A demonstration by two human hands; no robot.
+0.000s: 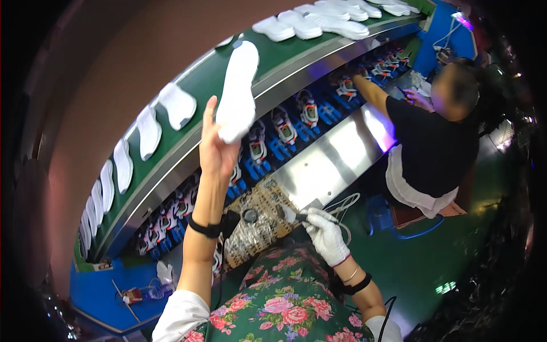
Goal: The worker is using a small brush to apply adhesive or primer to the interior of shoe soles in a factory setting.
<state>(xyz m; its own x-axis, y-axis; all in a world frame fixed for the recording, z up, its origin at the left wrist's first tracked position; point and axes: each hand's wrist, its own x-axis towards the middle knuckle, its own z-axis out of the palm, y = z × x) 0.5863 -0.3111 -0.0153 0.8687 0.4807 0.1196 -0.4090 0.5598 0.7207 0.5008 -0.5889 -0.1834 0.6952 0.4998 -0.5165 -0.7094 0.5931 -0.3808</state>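
My bare left hand is raised at the edge of the green conveyor belt. It grips a white shoe sole by the near end, and the sole's far end points away over the belt. My right hand, in a white knit glove, is closed around the dark handle of a brush with a pale tip. That brush is low, over a work surface wrapped in patterned cardboard and clear film. A small dark round object sits on this surface near my left wrist.
More white soles lie along the curved green belt. Below it, shoe uppers stand on blue holders. A shiny metal counter runs right toward a seated co-worker in black. A blue table stands lower left.
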